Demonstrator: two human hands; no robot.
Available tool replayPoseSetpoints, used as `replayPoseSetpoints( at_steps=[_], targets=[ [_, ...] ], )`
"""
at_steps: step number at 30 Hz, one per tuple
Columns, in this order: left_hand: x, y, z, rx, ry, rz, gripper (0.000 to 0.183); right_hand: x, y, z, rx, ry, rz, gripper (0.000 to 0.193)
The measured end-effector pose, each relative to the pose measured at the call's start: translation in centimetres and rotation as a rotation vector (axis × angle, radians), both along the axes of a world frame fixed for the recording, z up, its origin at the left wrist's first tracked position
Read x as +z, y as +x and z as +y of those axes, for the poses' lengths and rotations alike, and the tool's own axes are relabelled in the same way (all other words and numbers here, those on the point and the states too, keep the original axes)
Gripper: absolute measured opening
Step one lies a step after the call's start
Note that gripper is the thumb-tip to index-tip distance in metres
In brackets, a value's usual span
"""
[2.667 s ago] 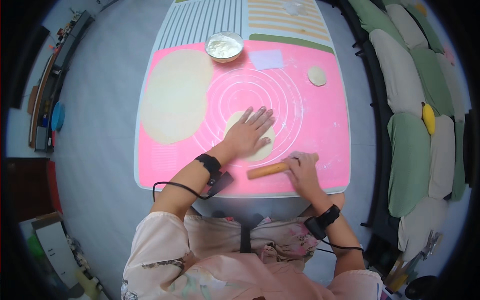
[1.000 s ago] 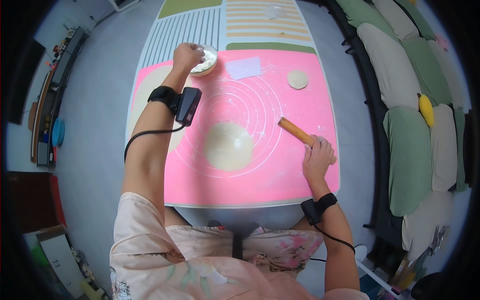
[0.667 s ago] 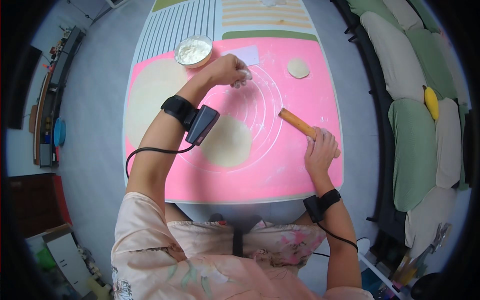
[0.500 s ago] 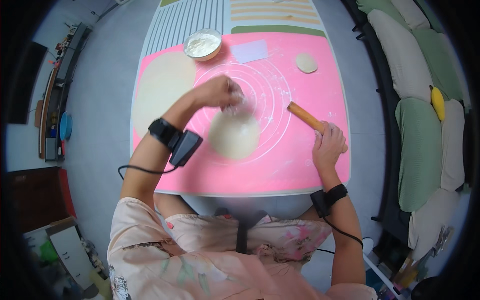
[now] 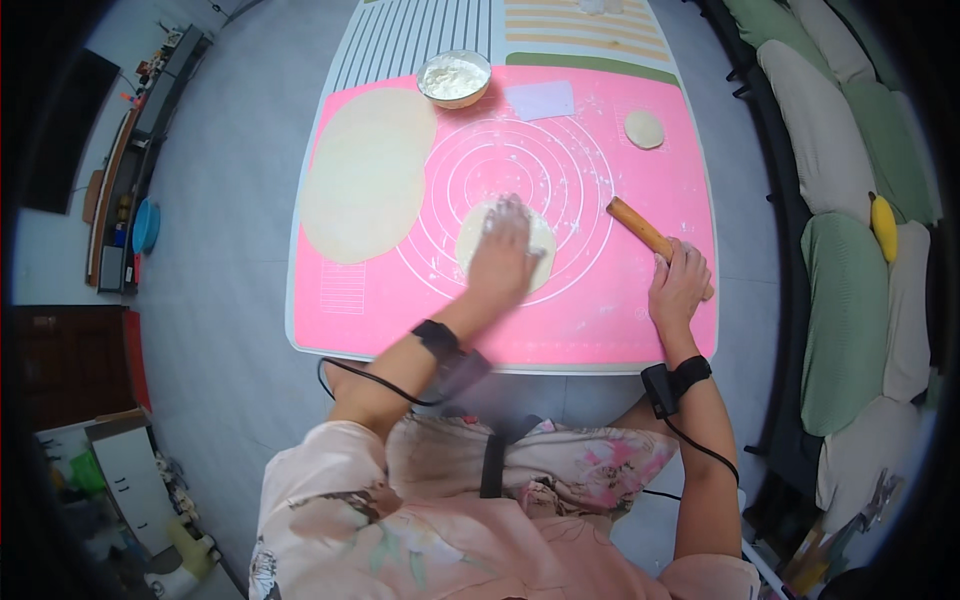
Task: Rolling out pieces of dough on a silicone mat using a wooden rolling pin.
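Note:
Flat on a round, pale dough disc [image 5: 545, 245] lies my left hand [image 5: 505, 258], its floury fingers stretched forward. The palm covers much of the disc. My right hand [image 5: 680, 285] is wrapped over the near end of a wooden rolling pin [image 5: 636, 225], which slants across the right side of a pink silicone mat [image 5: 420, 335]. White circles are printed under and around the disc, and flour is dusted over them. A large, thin dough sheet [image 5: 365, 180] covers the mat's left side. A small dough round [image 5: 644, 129] sits at the far right.
A glass bowl [image 5: 456, 103] of white flour stands at the mat's far edge, beside a white rectangular sheet [image 5: 540, 100] that may be a scraper. The table has a striped cover [image 5: 410, 45] beyond the mat. A sofa with cushions [image 5: 845, 320] runs along the right.
My left hand, closed above the disc with flour falling from it, has come down and flattened onto the dough. My right hand stays on the rolling pin. The view has shifted slightly.

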State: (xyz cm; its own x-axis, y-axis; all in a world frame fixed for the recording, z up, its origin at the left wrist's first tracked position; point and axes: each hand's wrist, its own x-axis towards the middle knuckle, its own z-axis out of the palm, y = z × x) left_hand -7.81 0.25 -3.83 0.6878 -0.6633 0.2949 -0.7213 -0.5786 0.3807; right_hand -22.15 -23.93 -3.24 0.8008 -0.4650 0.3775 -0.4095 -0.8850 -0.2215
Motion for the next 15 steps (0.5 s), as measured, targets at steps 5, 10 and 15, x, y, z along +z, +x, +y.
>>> replayPoseSetpoints(
  at_steps=[5,10,15],
  targets=[
    [2.4,-3.9,1.5,-0.328,0.274,0.109,0.071,-0.4,-1.3,-1.1,-0.015,-0.005,-0.019,0.033],
    [1.3,2.6,3.6,-0.106,0.301,0.008,0.074,-0.2,-0.4,0.1,0.017,-0.036,-0.037,0.033],
    [1.1,-0.4,-2.9,-0.236,0.216,0.17,0.072,-0.3,-0.3,-0.3,0.027,-0.022,-0.03,0.034]
  ],
)
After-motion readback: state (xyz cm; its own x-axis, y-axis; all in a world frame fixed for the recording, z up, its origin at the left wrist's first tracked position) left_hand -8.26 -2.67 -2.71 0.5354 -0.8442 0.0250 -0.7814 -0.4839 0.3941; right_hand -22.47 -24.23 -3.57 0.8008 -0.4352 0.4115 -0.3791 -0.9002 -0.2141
